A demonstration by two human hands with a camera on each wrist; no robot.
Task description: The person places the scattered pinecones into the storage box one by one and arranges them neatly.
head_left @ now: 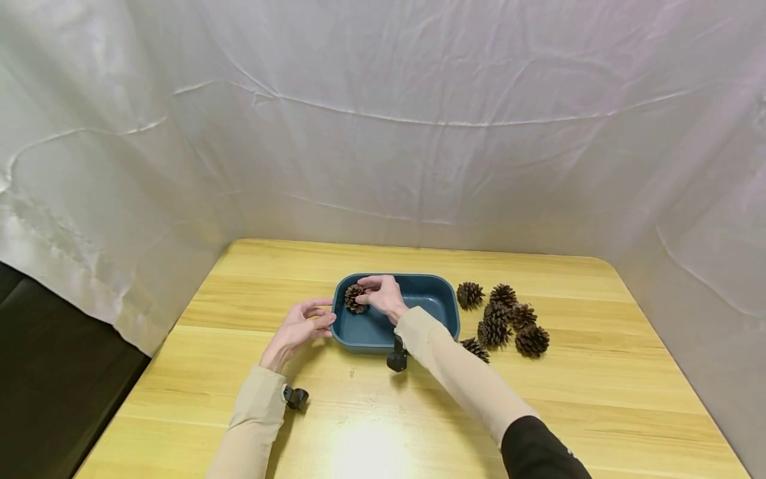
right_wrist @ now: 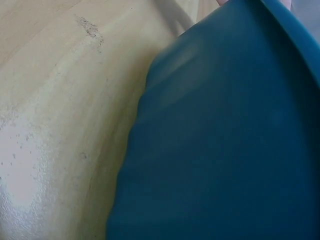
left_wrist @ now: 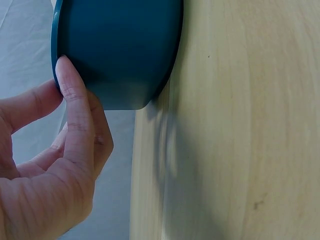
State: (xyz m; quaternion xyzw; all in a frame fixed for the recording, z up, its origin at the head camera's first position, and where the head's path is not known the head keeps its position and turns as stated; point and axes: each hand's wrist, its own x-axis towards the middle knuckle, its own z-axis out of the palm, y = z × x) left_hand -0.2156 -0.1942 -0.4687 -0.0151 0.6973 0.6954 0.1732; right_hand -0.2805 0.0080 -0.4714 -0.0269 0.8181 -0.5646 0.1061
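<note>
A dark blue rectangular tub [head_left: 365, 347] stands on the wooden table. My right hand [head_left: 385, 296] reaches in over its near side and holds a brown pine cone [head_left: 354, 301] at the left end, thumb and fingers at the cone's right side. My left hand [head_left: 303, 324] is at the tub's left end; close up in the left wrist view, thumb and finger [left_wrist: 75, 100] pinch the rim. The right wrist view is filled mostly by the tub's outer wall [right_wrist: 215, 135], which hides the right hand and the cone.
Several loose pine cones [head_left: 494, 330] lie bunched to the right of the tub, one [head_left: 470, 295] close to its right end and another [head_left: 475, 349] partly behind the right forearm. A pale curtain [head_left: 419, 166] hangs behind the table [head_left: 598, 372].
</note>
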